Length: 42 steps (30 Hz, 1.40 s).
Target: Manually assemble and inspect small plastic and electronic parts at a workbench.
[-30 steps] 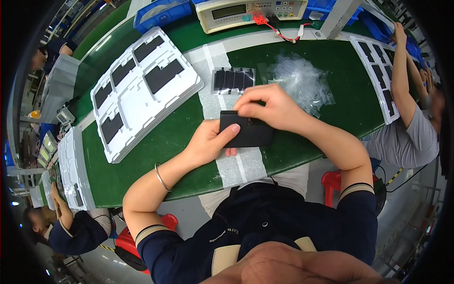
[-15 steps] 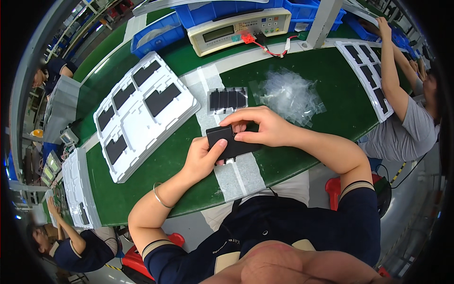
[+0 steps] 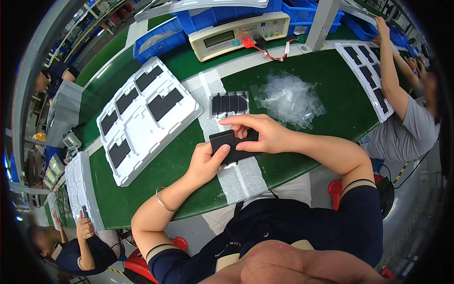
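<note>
Both my hands hold a flat black pack (image 3: 235,153) with a notch in its upper edge, over the front of the green table. My left hand (image 3: 205,162) grips its left end, thumb lying across the top face. At the right end, my right hand (image 3: 270,136) has its thumb on the face, while the index finger stretches left above the upper edge. Just beyond my fingers lies a sheet of black strips (image 3: 229,103) on clear backing. The pack's underside and the fingers beneath it are hidden.
A stack of white trays (image 3: 137,163) with black notched pieces stands left. Right of the strips lies a heap of clear film (image 3: 292,100). A beige meter (image 3: 240,36) with red and black leads sits behind, near blue bins (image 3: 160,39). Co-workers (image 3: 402,111) sit on both sides.
My right index finger has lifted slightly off the pack's upper left edge. The pack stays in both hands. At the lower left, a co-worker's hand has come up off the trays.
</note>
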Motion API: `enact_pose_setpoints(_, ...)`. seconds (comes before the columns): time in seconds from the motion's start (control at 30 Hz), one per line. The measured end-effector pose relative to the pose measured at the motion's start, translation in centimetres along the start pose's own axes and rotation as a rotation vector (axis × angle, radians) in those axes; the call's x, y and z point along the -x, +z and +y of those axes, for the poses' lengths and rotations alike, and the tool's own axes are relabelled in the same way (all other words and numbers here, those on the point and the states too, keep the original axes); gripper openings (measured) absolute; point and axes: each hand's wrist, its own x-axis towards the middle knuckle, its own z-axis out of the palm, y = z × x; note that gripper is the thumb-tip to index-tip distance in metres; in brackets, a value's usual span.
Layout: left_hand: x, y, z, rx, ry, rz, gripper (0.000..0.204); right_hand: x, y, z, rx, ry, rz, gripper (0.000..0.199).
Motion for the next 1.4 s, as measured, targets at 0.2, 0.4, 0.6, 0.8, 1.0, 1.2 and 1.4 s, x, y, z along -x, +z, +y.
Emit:
enact_pose_setpoints(0.2,0.0,0.3,0.1,-0.043,0.025,0.029,0.026,-0.1,-0.5,0.9,0.053,-0.061,-0.054,0.043)
enact_pose_setpoints(0.4,-0.2,0.2,0.4,-0.074,-0.005,-0.038,0.026,-0.1,-0.3,1.0,-0.027,-0.044,-0.055,0.040)
enact_pose_setpoints(0.6,-0.2,0.1,0.1,-0.064,0.000,-0.038,0.027,0.0,-0.2,1.1,-0.015,-0.029,-0.066,0.047)
enact_pose_setpoints(0.8,-0.3,0.3,0.0,-0.014,-0.020,-0.022,0.027,0.2,-0.3,1.2,-0.071,0.000,-0.073,0.049)
enact_pose_setpoints(1.0,-0.2,0.1,-0.4,0.006,0.011,-0.028,0.029,-0.1,-0.7,1.1,-0.050,-0.045,-0.123,0.049)
enact_pose_setpoints(1.2,-0.3,-0.1,-0.8,-0.001,0.006,-0.063,0.028,0.1,-0.8,0.8,-0.050,-0.034,-0.133,0.048)
enact_pose_setpoints(1.4,-0.3,0.2,0.2,-0.016,0.062,-0.068,0.024,0.1,-1.0,1.1,-0.050,-0.040,-0.157,0.049)
